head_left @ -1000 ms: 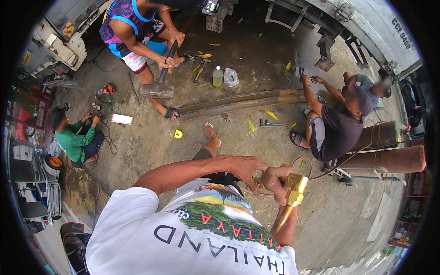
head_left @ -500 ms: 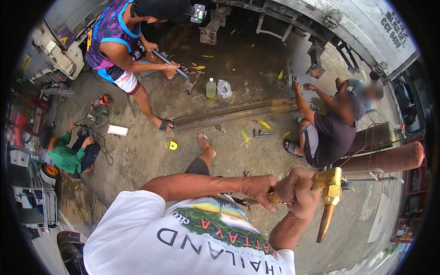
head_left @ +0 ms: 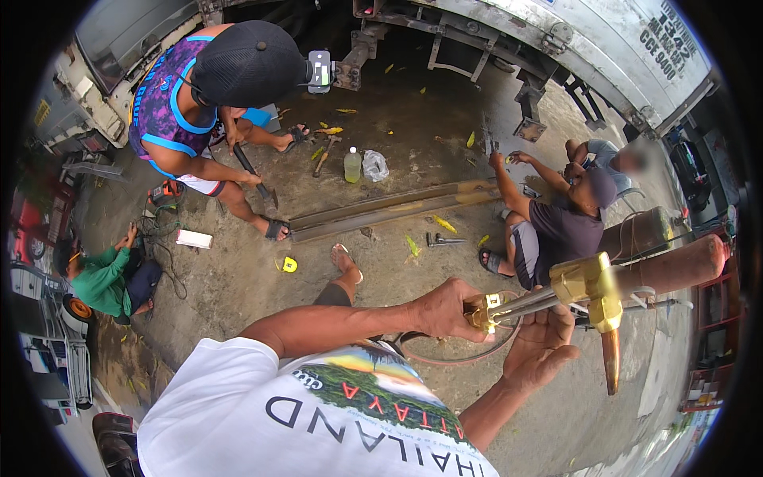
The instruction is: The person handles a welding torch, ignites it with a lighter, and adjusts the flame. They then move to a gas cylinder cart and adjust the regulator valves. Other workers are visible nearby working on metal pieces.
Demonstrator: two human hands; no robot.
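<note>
Holding the torch in mid-air above the floor, to the right of the white shirt. Aligned lengthwise from left to right, climbing slightly in the view from brass body to brass head. Bent there at about a right angle, with the copper-coloured nozzle pointing toward the lower edge. Clenched around the brass body with the left grip, forearm stretched across in front of the shirt. Uncurled and loosely cupped with the right grip, palm upward beneath the tubes, thumb spread rightward; too overlapped to tell whether touching.
</note>
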